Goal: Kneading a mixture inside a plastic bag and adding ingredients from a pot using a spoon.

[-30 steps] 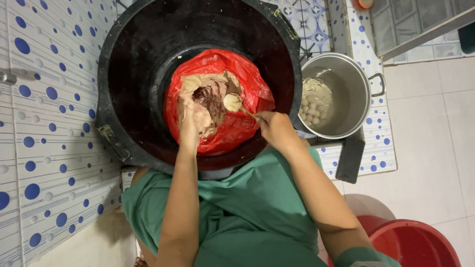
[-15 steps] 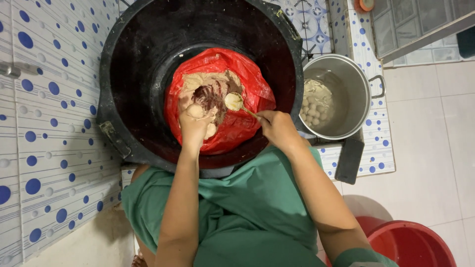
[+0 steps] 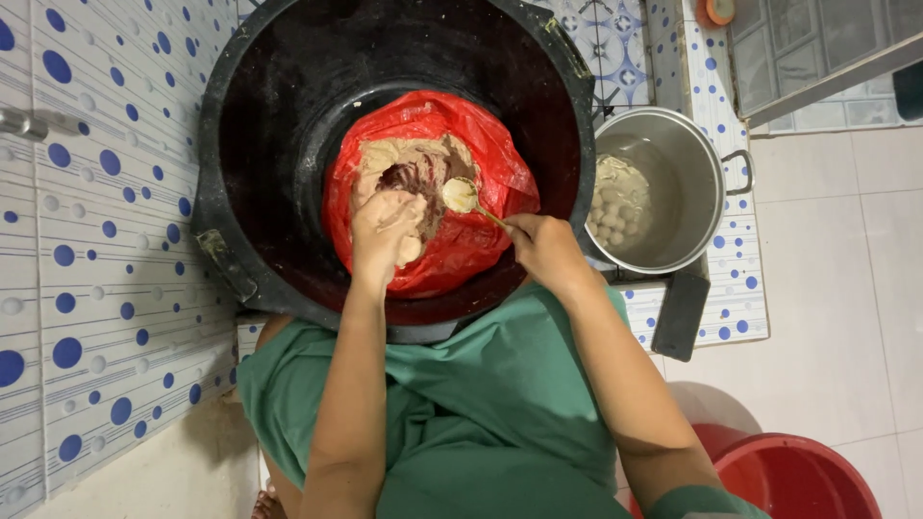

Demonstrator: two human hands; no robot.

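the left hand (image 3: 385,231) is curled closed around a lump of pale paste, resting inside the red plastic bag (image 3: 481,163) that sits in the big black basin (image 3: 288,115). the right hand (image 3: 543,252) pinches the handle of a small spoon (image 3: 461,196) — its bowl is loaded with the same beige paste and hovers just beside the left hand's knuckles, over the paste (image 3: 404,159) in the bag. to the right of the basin, touching its rim, stands a metal pot (image 3: 692,183) holding pale round balls (image 3: 611,216) in cloudy liquid. a red bucket (image 3: 798,476) sits on the tiled floor near the right elbow — the person's lap is covered in green cloth (image 3: 481,404).
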